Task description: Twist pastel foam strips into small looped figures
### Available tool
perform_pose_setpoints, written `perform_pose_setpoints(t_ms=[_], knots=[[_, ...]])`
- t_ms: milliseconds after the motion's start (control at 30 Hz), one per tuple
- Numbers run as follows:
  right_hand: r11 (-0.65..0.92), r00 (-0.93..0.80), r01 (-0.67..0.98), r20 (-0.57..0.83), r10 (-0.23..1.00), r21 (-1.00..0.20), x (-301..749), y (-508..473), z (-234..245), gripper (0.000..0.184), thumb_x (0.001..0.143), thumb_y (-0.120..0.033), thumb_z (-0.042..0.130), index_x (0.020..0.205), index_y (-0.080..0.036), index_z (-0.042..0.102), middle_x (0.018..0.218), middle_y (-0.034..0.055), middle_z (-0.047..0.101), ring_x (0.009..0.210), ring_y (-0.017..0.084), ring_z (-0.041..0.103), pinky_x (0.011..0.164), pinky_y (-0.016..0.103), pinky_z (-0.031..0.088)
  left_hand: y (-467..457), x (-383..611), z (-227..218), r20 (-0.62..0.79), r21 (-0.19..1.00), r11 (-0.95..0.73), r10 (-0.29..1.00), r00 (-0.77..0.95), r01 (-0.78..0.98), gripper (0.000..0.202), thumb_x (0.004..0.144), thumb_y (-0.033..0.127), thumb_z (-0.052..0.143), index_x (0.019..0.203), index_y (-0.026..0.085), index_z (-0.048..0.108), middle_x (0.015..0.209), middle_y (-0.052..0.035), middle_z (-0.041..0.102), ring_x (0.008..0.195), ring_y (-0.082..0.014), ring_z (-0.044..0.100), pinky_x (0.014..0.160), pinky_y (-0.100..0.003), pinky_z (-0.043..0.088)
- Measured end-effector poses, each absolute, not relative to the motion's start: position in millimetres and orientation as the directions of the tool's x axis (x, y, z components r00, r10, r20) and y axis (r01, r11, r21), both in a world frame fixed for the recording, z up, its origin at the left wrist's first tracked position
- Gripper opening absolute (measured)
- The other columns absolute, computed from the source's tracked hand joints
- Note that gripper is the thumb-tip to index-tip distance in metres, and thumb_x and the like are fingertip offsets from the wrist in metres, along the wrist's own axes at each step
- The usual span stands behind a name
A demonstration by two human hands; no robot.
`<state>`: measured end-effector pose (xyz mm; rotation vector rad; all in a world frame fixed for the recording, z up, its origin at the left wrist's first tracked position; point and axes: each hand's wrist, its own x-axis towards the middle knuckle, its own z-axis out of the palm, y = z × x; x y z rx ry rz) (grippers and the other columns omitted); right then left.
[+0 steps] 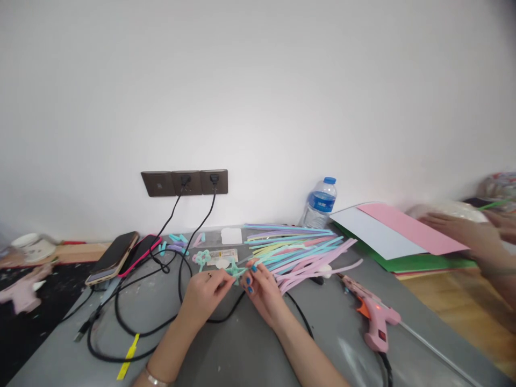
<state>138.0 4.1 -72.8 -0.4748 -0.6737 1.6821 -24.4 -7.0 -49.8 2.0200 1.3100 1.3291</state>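
My left hand [207,296] and my right hand [262,290] meet over the middle of the grey table. Between their fingertips is a mint-green pipe cleaner [235,272], bent into a small looped shape. Both hands are closed in a pinch on it. Just behind my left hand lies a finished-looking green pipe-cleaner flower shape [202,259]. A spread of pastel pipe cleaners [298,250] in blue, yellow, pink and lilac lies beyond my right hand. Short cut pieces of pipe cleaner [178,244] rest farther left.
A pink hot glue gun [377,317] with a lit red light lies at right. Two phones [115,257] and black cables [133,333] occupy the left. A water bottle [321,204] and coloured paper sheets [387,231] stand behind. Another person's hand [455,228] is at far right.
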Motion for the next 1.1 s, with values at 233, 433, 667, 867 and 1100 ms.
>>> perform_pose_setpoints(t_ms=[233, 433, 667, 867, 1100], knots=[[0.088, 0.043, -0.663, 0.08, 0.996, -0.744, 138.0, 9.9, -82.3, 0.023, 0.07, -0.038, 0.076, 0.077, -0.02, 0.064, 0.056, -0.0049, 0.055, 0.052, 0.01, 0.048, 0.054, 0.022, 0.039, -2.4, -25.1, -55.0, 0.315, 0.742, -0.33, 0.94, 0.131, 0.584, 0.018, 0.083, 0.029, 0.055, 0.095, 0.028, 0.067, 0.048, 0.0036, 0.058, 0.044, -0.0173, 0.054, 0.05, -0.023, 0.031], [0.144, 0.179, -0.704, 0.022, 0.984, -0.695, 140.7, 14.3, -84.1, 0.024, 0.065, -0.036, 0.08, 0.079, -0.022, 0.067, 0.066, -0.0035, 0.057, 0.062, 0.012, 0.052, 0.06, 0.024, 0.044, -1.3, -7.9, -69.5, 0.187, 0.487, -0.188, 0.976, 0.108, 0.853, 0.039, 0.083, 0.035, 0.054, 0.119, 0.024, 0.059, 0.058, -0.002, 0.063, 0.056, -0.022, 0.062, 0.052, -0.024, 0.03], [0.167, 0.198, -0.657, 0.046, 0.979, -0.735, 140.7, 15.0, -88.7, 0.02, 0.067, -0.033, 0.078, 0.076, -0.021, 0.065, 0.07, -0.0028, 0.058, 0.066, 0.012, 0.054, 0.064, 0.024, 0.046, -2.0, -3.5, -72.0, 0.245, 0.526, -0.237, 0.962, 0.121, 0.817, 0.023, 0.074, 0.024, 0.062, 0.097, 0.023, 0.062, 0.088, -0.006, 0.063, 0.083, -0.0244, 0.061, 0.069, -0.03, 0.044], [0.124, 0.116, -0.564, 0.071, 0.991, -0.816, 141.4, 14.9, -91.6, 0.02, 0.07, -0.035, 0.076, 0.074, -0.02, 0.065, 0.081, -0.0006, 0.06, 0.072, 0.014, 0.056, 0.07, 0.025, 0.047, 2.0, -9.3, -69.1, 0.376, 0.583, -0.364, 0.913, 0.156, 0.727, 0.014, 0.064, 0.02, 0.069, 0.074, 0.021, 0.059, 0.09, -0.0057, 0.061, 0.089, -0.0257, 0.057, 0.079, -0.036, 0.045], [0.134, 0.053, -0.486, 0.124, 0.991, -0.864, 141.4, 12.9, -91.5, 0.021, 0.072, -0.034, 0.074, 0.078, -0.02, 0.059, 0.079, -0.0007, 0.062, 0.07, 0.015, 0.055, 0.067, 0.025, 0.043, 3.5, -6.7, -75.3, 0.114, 0.927, -0.159, 0.982, 0.15, 0.34, 0.009, 0.071, 0.021, 0.059, 0.079, 0.02, 0.055, 0.08, -0.002, 0.068, 0.074, -0.0192, 0.065, 0.062, -0.027, 0.05]])
